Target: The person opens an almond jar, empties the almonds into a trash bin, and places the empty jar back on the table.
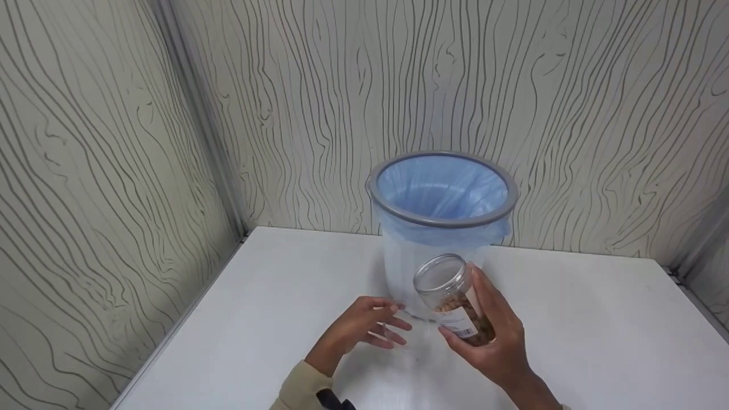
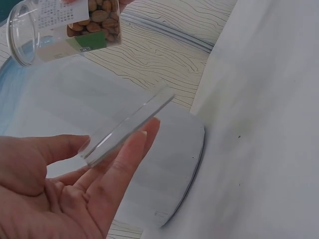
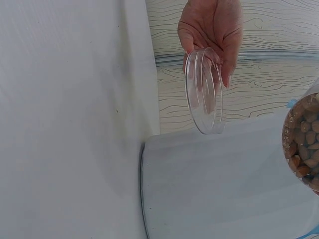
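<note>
While the right hand grips a clear jar by its lower body, fingers and thumb wrapped round the labelled wall, the left hand pinches the jar's clear lid between thumb and fingertips. Brown nuts lie heaped in the jar toward its base end; the part near the mouth shows only clear plastic. Its mouth is open, the lid being off. The jar is tilted, its long axis slanting so that the mouth points up and away from the person, toward a bin standing just behind it on the white table.

That bin has translucent white walls and a grey rim, and a pale blue bag lines it, folded over the rim. Nothing can be made out inside the bag.

Held on edge, the lid is a flat round disc whose faces turn sideways, close to the bin's wall near its base. Just left of the jar and lower, the left hand hangs above the table, a beige sleeve at its wrist. From the lower right, the right forearm rises toward the jar.
</note>
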`<action>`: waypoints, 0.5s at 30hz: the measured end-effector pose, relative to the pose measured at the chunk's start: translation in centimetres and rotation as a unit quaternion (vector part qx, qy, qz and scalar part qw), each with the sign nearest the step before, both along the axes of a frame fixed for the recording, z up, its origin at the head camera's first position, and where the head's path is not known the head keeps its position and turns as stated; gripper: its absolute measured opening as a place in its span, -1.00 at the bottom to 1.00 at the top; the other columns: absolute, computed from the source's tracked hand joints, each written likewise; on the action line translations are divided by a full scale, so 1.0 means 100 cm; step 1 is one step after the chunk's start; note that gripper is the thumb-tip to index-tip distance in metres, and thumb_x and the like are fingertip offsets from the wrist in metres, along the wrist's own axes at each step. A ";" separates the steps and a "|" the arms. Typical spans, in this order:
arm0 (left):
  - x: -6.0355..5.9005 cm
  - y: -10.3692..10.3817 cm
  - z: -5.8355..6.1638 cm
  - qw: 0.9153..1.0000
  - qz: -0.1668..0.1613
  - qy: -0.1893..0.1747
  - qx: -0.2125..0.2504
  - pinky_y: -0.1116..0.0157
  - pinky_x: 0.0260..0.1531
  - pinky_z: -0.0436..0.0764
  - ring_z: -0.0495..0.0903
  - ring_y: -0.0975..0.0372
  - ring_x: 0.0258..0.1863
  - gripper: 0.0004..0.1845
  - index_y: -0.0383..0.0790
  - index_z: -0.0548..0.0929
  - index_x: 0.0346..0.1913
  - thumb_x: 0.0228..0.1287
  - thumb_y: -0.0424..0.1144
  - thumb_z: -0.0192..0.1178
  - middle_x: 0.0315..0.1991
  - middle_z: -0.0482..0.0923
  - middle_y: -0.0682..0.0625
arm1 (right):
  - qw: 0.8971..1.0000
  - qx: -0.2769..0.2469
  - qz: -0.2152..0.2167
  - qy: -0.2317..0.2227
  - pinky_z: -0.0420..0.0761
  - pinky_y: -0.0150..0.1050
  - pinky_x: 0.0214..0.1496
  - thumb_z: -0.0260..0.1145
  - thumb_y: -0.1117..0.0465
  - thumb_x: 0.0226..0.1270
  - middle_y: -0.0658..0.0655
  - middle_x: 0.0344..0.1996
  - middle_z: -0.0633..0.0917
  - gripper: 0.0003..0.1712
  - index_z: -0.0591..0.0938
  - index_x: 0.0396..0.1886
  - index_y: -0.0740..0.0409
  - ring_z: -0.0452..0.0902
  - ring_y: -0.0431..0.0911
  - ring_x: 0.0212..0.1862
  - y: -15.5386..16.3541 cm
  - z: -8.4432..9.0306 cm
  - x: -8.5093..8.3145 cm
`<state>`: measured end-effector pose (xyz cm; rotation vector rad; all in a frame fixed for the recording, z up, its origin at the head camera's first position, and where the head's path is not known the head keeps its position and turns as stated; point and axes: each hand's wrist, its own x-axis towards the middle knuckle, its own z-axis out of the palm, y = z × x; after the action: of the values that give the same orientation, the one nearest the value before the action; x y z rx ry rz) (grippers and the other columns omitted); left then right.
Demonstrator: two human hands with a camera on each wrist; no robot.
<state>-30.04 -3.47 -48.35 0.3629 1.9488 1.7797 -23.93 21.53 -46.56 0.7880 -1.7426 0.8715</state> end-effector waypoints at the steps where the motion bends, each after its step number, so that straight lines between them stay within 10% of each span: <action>1: 0.000 0.000 0.000 1.000 0.000 0.000 -0.002 0.11 -0.27 0.75 0.80 -0.05 -0.22 -0.58 -0.31 0.62 0.23 0.51 -0.09 0.14 -0.11 0.77 -0.18 | 1.000 0.000 -0.001 0.001 0.37 -0.29 0.40 0.51 -0.16 0.18 0.48 0.31 0.49 0.03 0.40 0.34 0.55 0.41 -0.01 0.42 0.000 0.000 0.000; 15: -0.001 -0.001 -0.004 1.000 0.003 0.015 -0.018 0.12 -0.29 0.75 0.80 0.00 -0.24 -0.60 -0.30 0.62 0.24 0.45 -0.20 0.19 -0.13 0.78 -0.15 | 1.000 0.002 0.000 0.008 0.37 -0.31 0.40 0.52 -0.15 0.17 0.50 0.30 0.49 0.02 0.41 0.33 0.56 0.41 -0.01 0.42 0.000 0.002 0.000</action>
<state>-30.10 -3.59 -48.76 0.3748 2.0021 1.7500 -23.89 21.56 -46.39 0.7964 -1.7301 0.8597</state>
